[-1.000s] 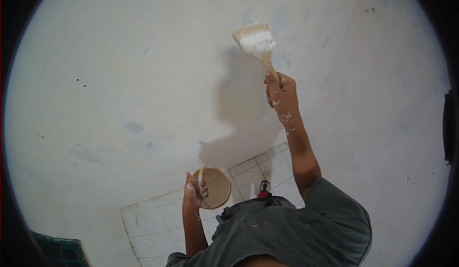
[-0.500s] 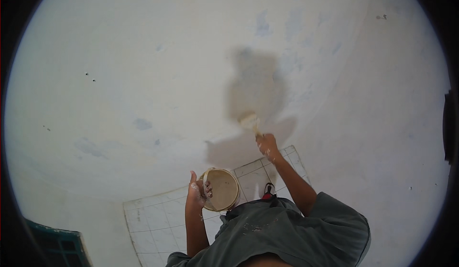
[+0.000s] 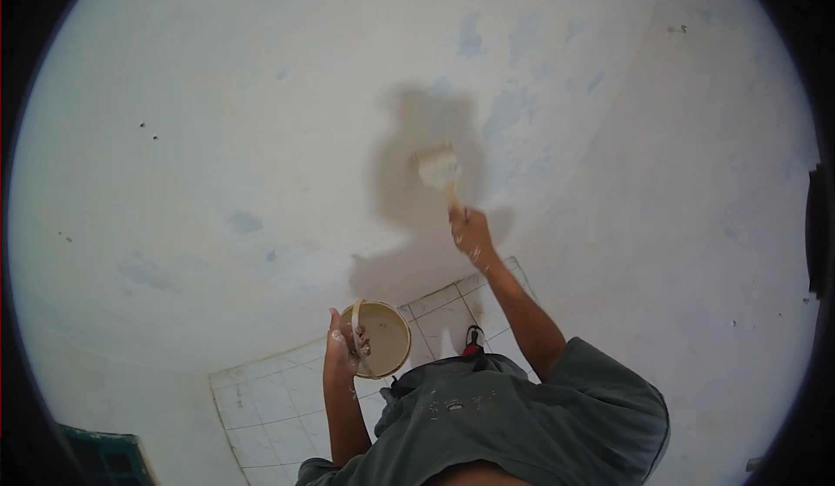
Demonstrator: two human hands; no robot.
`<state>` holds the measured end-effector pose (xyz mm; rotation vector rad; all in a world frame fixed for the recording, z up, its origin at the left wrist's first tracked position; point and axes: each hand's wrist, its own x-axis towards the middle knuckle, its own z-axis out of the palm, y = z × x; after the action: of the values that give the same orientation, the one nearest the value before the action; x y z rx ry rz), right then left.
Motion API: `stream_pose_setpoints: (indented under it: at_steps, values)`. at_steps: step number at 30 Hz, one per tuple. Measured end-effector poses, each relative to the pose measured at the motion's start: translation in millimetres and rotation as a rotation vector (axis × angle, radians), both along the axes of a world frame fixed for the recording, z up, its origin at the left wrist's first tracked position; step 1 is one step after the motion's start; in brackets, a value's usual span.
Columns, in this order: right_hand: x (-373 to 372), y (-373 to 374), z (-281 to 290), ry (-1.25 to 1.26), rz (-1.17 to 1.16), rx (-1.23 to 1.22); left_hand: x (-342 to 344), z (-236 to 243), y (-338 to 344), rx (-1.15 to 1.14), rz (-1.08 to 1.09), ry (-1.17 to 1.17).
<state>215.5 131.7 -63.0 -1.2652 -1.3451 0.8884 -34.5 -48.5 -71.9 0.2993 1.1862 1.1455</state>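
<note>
My right hand point(image 3: 470, 234) is closed round the handle of a wide paintbrush point(image 3: 438, 166), its bristle end raised against or close to the pale wall point(image 3: 287, 164). White smears mark that hand and wrist. My left hand point(image 3: 344, 343) grips a round cream bucket point(image 3: 393, 336) at its near-left rim, with the fingers over the edge beside the handle and the thumb pointing up. Pale paint-like stuff coats the inside of the bucket; how deep it is I cannot tell. Splashes whiten my left hand too.
Bluish-grey patches point(image 3: 511, 107) and small dark holes show on the wall. Below lies a white tiled floor point(image 3: 270, 412), where my foot point(image 3: 473, 340) stands. A green-framed window or door point(image 3: 109, 455) is at the lower left.
The paintbrush in my right hand has moved up along the wall and slightly left. My left hand still holds the bucket, and the whole view has shifted a little.
</note>
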Motion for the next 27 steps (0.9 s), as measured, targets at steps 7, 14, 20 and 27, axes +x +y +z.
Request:
stream_pose_setpoints:
  at_steps: [7, 14, 20, 27]
  values:
    - [1, -26, -80, -0.094, -0.031, -0.205, -4, 4, -1, -0.026, -0.01, -0.076]
    - [3, -46, 99, 0.233, -0.055, -0.038, -9, -3, 1, 0.026, -0.095, -0.015]
    - [30, -140, 97, -0.042, -0.028, 0.081, -3, 30, -1, 0.097, -0.22, 0.044]
    - [103, -205, 86, -0.229, 0.059, -0.109, 43, 99, 19, 0.234, -0.531, 0.18]
